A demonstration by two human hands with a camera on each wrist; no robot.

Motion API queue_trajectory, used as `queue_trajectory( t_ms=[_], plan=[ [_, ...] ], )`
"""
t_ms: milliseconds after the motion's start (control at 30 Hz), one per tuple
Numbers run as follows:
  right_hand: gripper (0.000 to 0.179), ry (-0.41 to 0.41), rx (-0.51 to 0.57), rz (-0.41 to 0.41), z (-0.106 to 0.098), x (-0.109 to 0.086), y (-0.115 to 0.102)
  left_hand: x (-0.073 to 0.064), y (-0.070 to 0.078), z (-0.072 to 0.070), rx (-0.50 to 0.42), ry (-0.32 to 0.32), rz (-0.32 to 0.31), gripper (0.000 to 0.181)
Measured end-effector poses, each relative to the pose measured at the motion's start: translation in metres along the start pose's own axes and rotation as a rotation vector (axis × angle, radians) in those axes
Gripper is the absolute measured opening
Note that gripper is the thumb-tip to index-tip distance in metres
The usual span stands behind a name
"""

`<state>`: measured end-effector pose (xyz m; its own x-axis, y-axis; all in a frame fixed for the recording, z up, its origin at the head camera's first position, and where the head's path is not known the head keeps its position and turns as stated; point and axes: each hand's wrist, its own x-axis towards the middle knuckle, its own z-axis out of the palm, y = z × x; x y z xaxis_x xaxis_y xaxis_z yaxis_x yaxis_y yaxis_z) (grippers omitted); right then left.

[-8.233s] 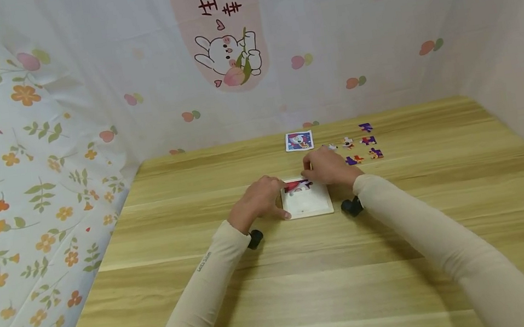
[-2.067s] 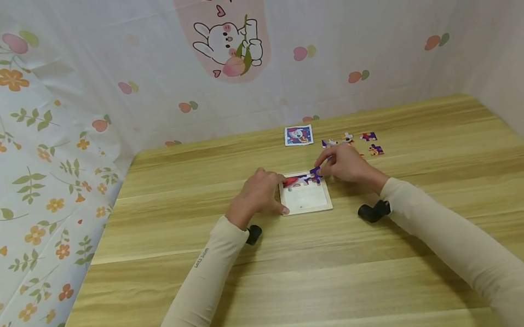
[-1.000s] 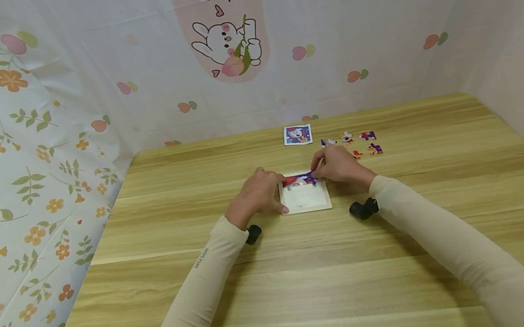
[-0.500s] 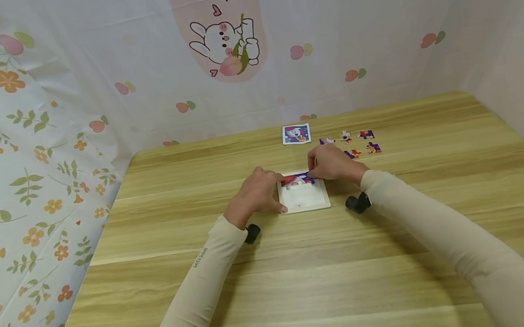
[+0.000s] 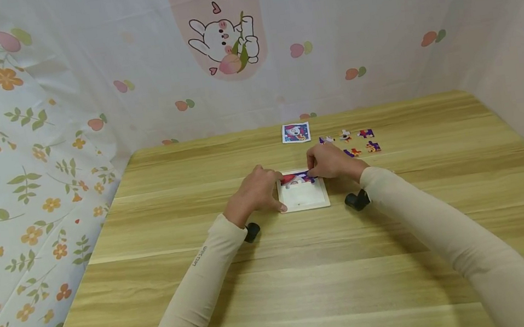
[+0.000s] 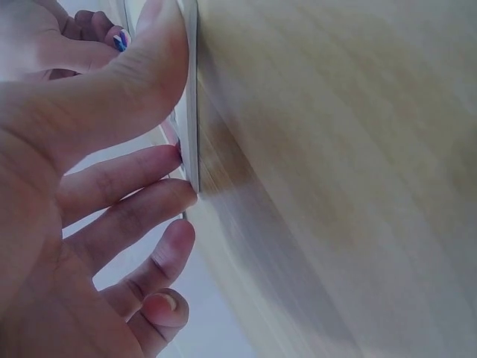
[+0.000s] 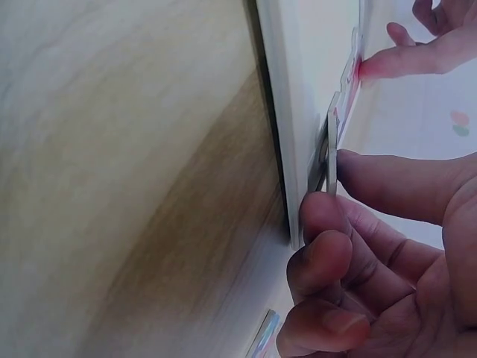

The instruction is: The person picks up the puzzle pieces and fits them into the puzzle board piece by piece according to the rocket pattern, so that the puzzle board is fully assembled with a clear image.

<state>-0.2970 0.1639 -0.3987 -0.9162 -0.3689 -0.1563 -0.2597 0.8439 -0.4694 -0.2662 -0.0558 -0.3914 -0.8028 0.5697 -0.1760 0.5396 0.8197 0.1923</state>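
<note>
A white puzzle tray [image 5: 303, 198] lies on the table in the head view, its far row carrying red, white and purple jigsaw pieces [image 5: 292, 180]. My left hand [image 5: 255, 191] rests along the tray's left side, thumb at the near corner and a straight index finger on the red piece. At the tray's far right corner, my right hand [image 5: 333, 160] pinches a jigsaw piece [image 7: 332, 145] between thumb and index finger. The right wrist view shows that piece edge-on, slightly tilted above the tray floor. My right fingers hide most of it in the head view.
Several loose jigsaw pieces [image 5: 373, 146] lie on the table [image 5: 268, 289] behind and right of my right hand. A small square picture card [image 5: 295, 133] lies beyond the tray. A printed cloth [image 5: 139, 63] hangs at the table's back edge.
A purple piece has gone from the loose group into my right hand, then down from above the tray into its far right corner. My left hand stays at the tray's left side.
</note>
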Motion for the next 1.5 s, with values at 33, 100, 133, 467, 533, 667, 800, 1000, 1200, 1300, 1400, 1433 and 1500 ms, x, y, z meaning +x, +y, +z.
queue_trajectory(
  t_ms=[33, 100, 133, 467, 533, 667, 800, 1000, 1200, 1300, 1400, 1433, 1500],
  plan=[
    [0.01, 0.002, 0.001, -0.001, 0.0, 0.0, 0.0, 0.0, 0.0, 0.0, 0.001, 0.0, -0.001, 0.076],
    [0.01, 0.003, 0.005, -0.002, -0.001, 0.001, 0.0, 0.0, 0.0, -0.001, 0.003, 0.001, -0.002, 0.076],
    [0.01, 0.002, 0.009, -0.003, -0.001, 0.001, 0.0, 0.0, 0.0, -0.001, 0.003, 0.001, -0.002, 0.076],
    [0.008, 0.009, -0.009, -0.056, -0.001, 0.002, 0.0, 0.001, -0.001, -0.003, -0.008, -0.001, -0.006, 0.075],
    [0.009, 0.018, -0.016, -0.052, -0.001, 0.002, 0.001, 0.001, -0.001, -0.003, -0.004, -0.001, -0.007, 0.075],
    [0.007, 0.041, -0.008, -0.032, -0.003, 0.0, 0.004, 0.001, -0.001, -0.003, -0.005, 0.002, -0.004, 0.075],
    [0.007, 0.047, 0.018, -0.03, -0.004, -0.004, 0.008, 0.0, -0.001, -0.001, -0.014, 0.0, -0.001, 0.076],
    [0.018, 0.02, 0.028, -0.132, -0.012, -0.013, 0.016, -0.001, -0.001, -0.001, -0.028, 0.007, -0.011, 0.076],
    [0.018, 0.027, 0.064, -0.16, -0.013, -0.015, 0.025, 0.0, 0.0, -0.002, -0.026, 0.01, -0.008, 0.076],
    [0.015, 0.042, 0.057, -0.17, -0.011, -0.014, 0.026, -0.001, 0.0, -0.002, -0.023, -0.002, -0.015, 0.076],
    [0.013, 0.053, 0.028, -0.167, -0.008, -0.012, 0.026, -0.001, -0.001, 0.0, -0.027, -0.006, -0.013, 0.077],
    [0.013, 0.056, 0.018, -0.161, -0.008, -0.012, 0.027, -0.001, -0.001, 0.001, -0.029, -0.005, -0.01, 0.077],
    [0.014, 0.059, -0.004, -0.146, -0.007, -0.011, 0.029, -0.001, -0.001, 0.002, -0.032, -0.002, -0.004, 0.076]
  ],
)
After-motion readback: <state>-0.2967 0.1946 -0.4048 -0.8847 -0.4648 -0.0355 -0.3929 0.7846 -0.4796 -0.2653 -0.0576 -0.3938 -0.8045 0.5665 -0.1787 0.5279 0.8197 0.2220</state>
